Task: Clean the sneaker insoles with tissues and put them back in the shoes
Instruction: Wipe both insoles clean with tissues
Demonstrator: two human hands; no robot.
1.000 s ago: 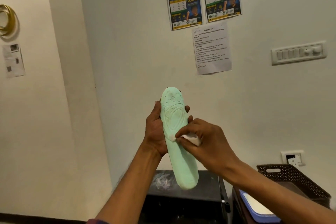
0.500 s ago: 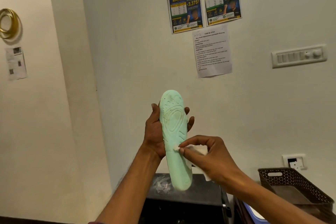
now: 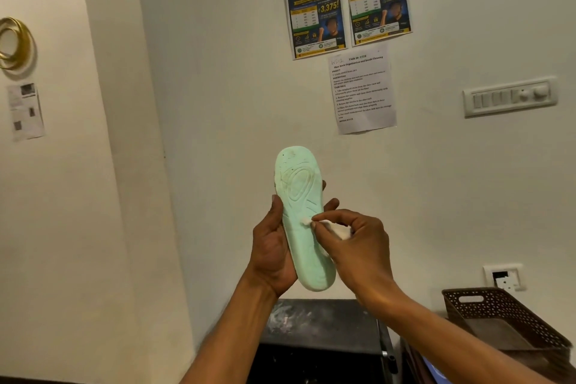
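A mint-green insole (image 3: 300,196) stands almost upright in mid-air before the wall, its patterned underside facing me. My left hand (image 3: 271,246) grips it from behind and from the left, thumb on the front edge and fingertips showing past the right edge. My right hand (image 3: 358,246) pinches a crumpled white tissue (image 3: 330,227) and presses its tip against the middle of the insole. No shoes are in view.
A black cabinet top (image 3: 324,318) with white smears lies below my hands. To its right stands a brown perforated basket (image 3: 498,315). On the wall hang two posters (image 3: 346,6), a printed sheet (image 3: 361,90), a switch panel (image 3: 511,97) and a socket (image 3: 503,277).
My right hand slid the tissue down the insole and then came back up to its middle. The insole and my left hand stay nearly still.
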